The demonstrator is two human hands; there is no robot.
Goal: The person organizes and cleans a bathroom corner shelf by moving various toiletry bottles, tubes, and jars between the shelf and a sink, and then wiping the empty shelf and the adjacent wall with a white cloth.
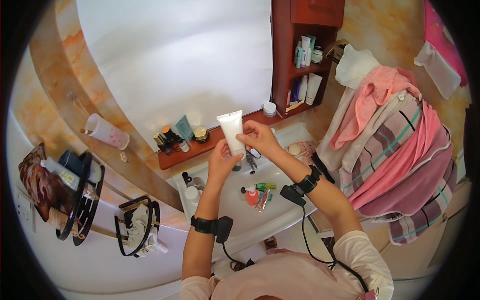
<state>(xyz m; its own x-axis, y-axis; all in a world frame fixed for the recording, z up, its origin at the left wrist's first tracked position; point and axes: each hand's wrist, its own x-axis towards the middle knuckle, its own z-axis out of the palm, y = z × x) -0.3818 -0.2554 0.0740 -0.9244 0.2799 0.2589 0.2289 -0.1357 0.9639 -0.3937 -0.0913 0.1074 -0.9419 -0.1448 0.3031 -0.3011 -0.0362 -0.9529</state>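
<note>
Gripping a white tube point(230, 131) upright above the sink point(231, 218) between both hands.
The left hand point(223, 160) wraps its lower end; the right hand point(260, 137) pinches its side. A loosened hold could drop it onto the red bottle point(251, 198) below. Lettering on the tube is too faint to read; a pale container point(57, 171) far left bears large bright characters.

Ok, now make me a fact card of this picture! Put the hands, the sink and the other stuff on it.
Held thing: white tube, flat end up
Left grip: around the tube's lower part
Right grip: touching the tube's right side
White sink: below, with a red container and green tube inside
Brown ledge: holds a gold jar
Far right: towels, hanging
</note>
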